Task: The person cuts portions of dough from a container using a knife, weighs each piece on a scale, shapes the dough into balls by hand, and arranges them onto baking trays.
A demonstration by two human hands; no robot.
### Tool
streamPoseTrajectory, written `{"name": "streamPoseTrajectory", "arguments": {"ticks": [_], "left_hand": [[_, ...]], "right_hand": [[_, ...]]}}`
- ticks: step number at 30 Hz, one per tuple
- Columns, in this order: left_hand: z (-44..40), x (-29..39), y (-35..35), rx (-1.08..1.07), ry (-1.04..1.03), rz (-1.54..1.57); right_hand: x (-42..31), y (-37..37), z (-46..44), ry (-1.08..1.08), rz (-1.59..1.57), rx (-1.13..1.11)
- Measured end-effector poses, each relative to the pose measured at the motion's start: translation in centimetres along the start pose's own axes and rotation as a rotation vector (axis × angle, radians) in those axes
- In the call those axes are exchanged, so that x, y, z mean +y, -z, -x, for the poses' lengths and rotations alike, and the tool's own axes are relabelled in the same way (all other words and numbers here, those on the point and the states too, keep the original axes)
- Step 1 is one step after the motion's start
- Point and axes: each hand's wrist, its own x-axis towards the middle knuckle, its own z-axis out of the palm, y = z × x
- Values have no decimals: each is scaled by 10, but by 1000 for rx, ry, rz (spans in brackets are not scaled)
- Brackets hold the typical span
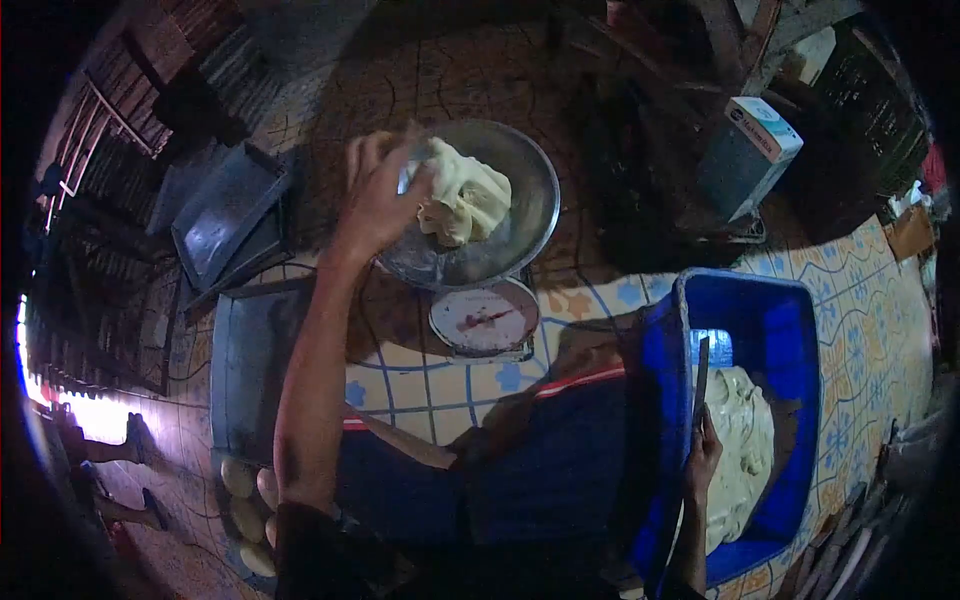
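1. Grey tray [240,380] at left.
2. Left hand [385,190]: curled at dough lump [475,195] in pan [535,235] on scale [487,318]; grip cannot be told. Judgement: lift clear for true reading.
3. Right hand [703,450]: wrapped round blade [702,370], by larger dough [742,450] in blue tub [790,335]. Judgement: keep edge off wall.
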Motion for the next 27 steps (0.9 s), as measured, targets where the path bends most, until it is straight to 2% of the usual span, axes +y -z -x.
{"name": "streamPoseTrajectory", "arguments": {"ticks": [2,4,6,7,8,9,11,12,14,16,19,22,25,27], "left_hand": [[20,-3,-9,237,26,-173],[44,29,13,422,32,-152],[81,67,17,459,77,210],[102,97,12,466,147,539],[128,125,10,302,175,491],[140,158,-2,318,14,587],[156,204,-19,-160,-277,754],[160,231,-29,-241,-332,855],[181,283,-67,-254,-356,966],[192,335,-98,-349,-512,944],[214,391,-147,-242,-563,569],[206,411,-202,-1214,-727,149],[228,415,-217,-1095,-766,96],[238,418,-221,-1021,-701,55]], "right_hand": [[-3,0,1,-21,33,20],[-14,-1,7,-76,35,54],[-24,6,12,-128,35,63],[-27,8,13,-154,33,52],[-29,9,15,-167,-12,103],[-31,9,17,-182,-55,149],[-29,19,20,-234,-97,214],[-26,27,22,-227,-104,240],[-20,40,24,-208,-125,285],[-20,50,21,-160,-143,317],[16,61,17,-68,-248,429],[-15,69,21,-105,-135,386],[-16,70,15,-123,-143,379],[-12,70,17,-132,-67,345]]}}
